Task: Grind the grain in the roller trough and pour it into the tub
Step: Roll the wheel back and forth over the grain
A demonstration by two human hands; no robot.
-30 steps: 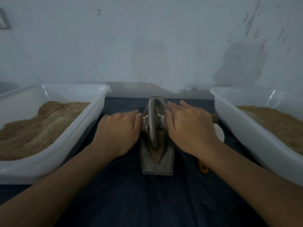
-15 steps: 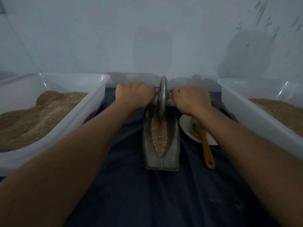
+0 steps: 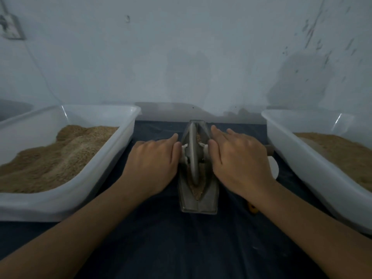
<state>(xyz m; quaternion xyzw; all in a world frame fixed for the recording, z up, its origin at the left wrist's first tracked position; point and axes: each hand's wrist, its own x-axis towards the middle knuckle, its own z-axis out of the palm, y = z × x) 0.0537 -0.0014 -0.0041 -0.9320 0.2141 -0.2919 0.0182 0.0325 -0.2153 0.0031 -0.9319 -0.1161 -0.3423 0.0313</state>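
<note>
dark cloth (image 3: pixel 181 248) is covering the work surface. left tub (image 3: pixel 66 190) and right tub (image 3: pixel 314 164) are sitting at either side, each holding brown grain. roller trough (image 3: pixel 198 200) is lying between them, lengthwise, with grain (image 3: pixel 196 193) showing in its groove. disc roller (image 3: pixel 192 156) is standing upright in the trough. left hand (image 3: pixel 153 164) and right hand (image 3: pixel 239 160) are pressing flat, fingers straight, on the white axle ends (image 3: pixel 205 151) either side of the disc. orange handle tip (image 3: pixel 252 209) is peeking from under the right forearm.
</note>
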